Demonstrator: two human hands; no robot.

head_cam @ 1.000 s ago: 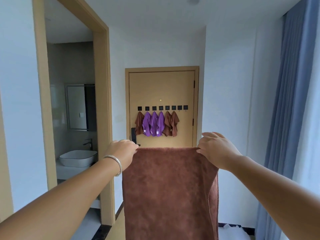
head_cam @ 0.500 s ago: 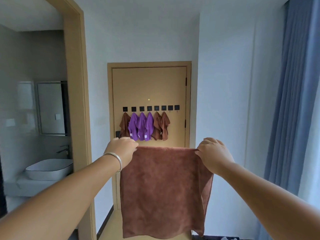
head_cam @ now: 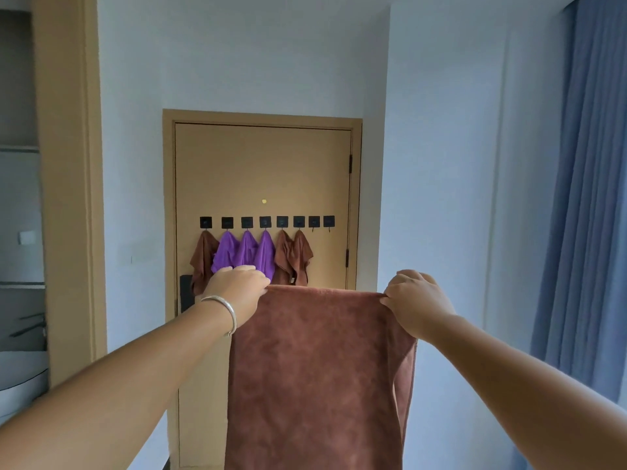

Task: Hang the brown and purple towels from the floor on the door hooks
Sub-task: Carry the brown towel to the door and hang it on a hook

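Note:
A brown towel (head_cam: pixel 319 374) hangs spread out in front of me, held by its top corners. My left hand (head_cam: pixel 237 290), with a silver bangle on the wrist, pinches the left corner; my right hand (head_cam: pixel 415 301) pinches the right one. Ahead stands a tan door (head_cam: pixel 263 164) with a row of black hooks (head_cam: pixel 266 222). Three purple towels (head_cam: pixel 246 254) hang in the middle, one brown towel (head_cam: pixel 202 257) at the left and two brown towels (head_cam: pixel 293 256) to their right. The two rightmost hooks (head_cam: pixel 321 221) are bare.
A bathroom doorway with a tan frame (head_cam: pixel 69 184) opens at the left, with a white basin (head_cam: pixel 20 378) inside. Blue curtains (head_cam: pixel 590 198) hang at the right. White walls flank the door.
I have walked closer to the door, which now looks larger. The bathroom doorway has slid off to the left. Both hands still hold the towel spread.

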